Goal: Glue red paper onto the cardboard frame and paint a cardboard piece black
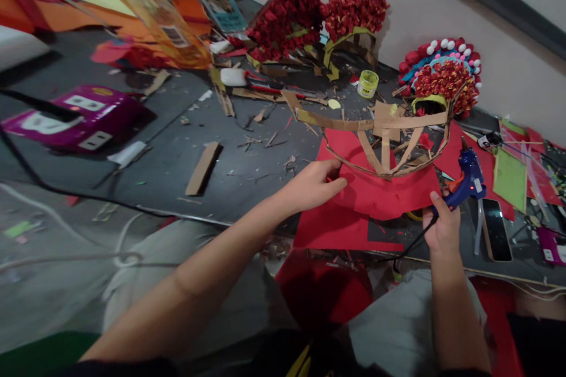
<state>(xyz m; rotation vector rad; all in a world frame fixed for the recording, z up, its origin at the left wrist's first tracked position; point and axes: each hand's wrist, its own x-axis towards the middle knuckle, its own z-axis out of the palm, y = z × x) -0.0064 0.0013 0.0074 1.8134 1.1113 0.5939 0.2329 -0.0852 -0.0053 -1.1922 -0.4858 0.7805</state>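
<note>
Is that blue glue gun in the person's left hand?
No, the right hand holds the blue glue gun, while the left hand is at the red sheet.

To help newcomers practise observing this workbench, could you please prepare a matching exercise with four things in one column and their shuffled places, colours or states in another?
Things
1. Glue gun
2. Phone
3. Jar
4. Cardboard frame

Descriptions
A. Yellow
B. Brown, with spread ribs
C. Blue, in the right hand
D. Dark-screened, lying flat

Right pairs: 1-C, 2-D, 3-A, 4-B.
</note>
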